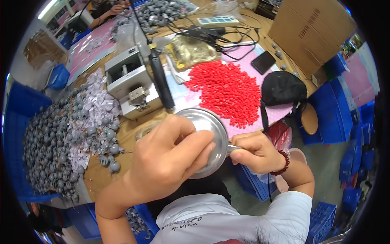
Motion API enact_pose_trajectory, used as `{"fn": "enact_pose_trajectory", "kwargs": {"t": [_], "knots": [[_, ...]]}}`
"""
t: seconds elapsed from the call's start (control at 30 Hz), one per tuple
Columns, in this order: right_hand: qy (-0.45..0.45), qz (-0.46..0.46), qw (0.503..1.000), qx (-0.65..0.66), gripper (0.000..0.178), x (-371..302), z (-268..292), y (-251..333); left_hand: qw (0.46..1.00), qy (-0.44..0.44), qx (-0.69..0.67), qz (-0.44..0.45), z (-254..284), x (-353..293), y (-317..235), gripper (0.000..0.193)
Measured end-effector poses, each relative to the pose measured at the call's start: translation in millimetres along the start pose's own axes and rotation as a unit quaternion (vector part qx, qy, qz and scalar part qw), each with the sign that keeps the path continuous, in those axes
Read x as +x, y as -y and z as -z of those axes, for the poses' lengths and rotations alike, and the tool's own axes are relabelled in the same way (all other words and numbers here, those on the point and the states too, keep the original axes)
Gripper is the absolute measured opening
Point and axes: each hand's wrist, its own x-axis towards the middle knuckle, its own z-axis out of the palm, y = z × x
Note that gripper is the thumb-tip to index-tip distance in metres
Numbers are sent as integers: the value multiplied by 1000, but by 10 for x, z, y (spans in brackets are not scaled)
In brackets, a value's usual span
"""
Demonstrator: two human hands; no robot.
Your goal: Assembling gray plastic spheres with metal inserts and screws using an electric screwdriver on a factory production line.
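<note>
My right hand (pixel 256 153), with a dark red bead bracelet at the wrist, is closed round the thin handle of a small round metal pan (pixel 217 151). The pan is held up near the table's front edge, and its shiny inside faces up. Over its left part is my left hand (pixel 164 152), fingers curled and pressed together. What those fingers hold, if anything, is hidden, and I cannot tell whether they touch the metal. Just beyond the pan, a heap of small red plastic pieces (pixel 227 91) lies on pink and white sheets.
A grey-white machine (pixel 132 83) and a black cylindrical tool (pixel 160 79) stand left of the red heap. Many round grey parts (pixel 48 146) fill the far left. Rightward lie a phone (pixel 263 62), a black bag (pixel 283 88) and a cardboard box (pixel 310 32). Another person's hand (pixel 118 9) works far back.
</note>
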Motion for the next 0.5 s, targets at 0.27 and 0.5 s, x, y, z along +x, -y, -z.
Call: {"fn": "enact_pose_trajectory", "kwargs": {"t": [0.27, 0.5], "knots": [[-64, -75, 991, 92, 34, -310, 111, -354, 998, -26, -11, -49, -706, 239, 197, 21], [-210, -88, 957, 180, 40, -685, 612, -558, 996, 13, -58, -63, -907, 677, 143, 53]]}}
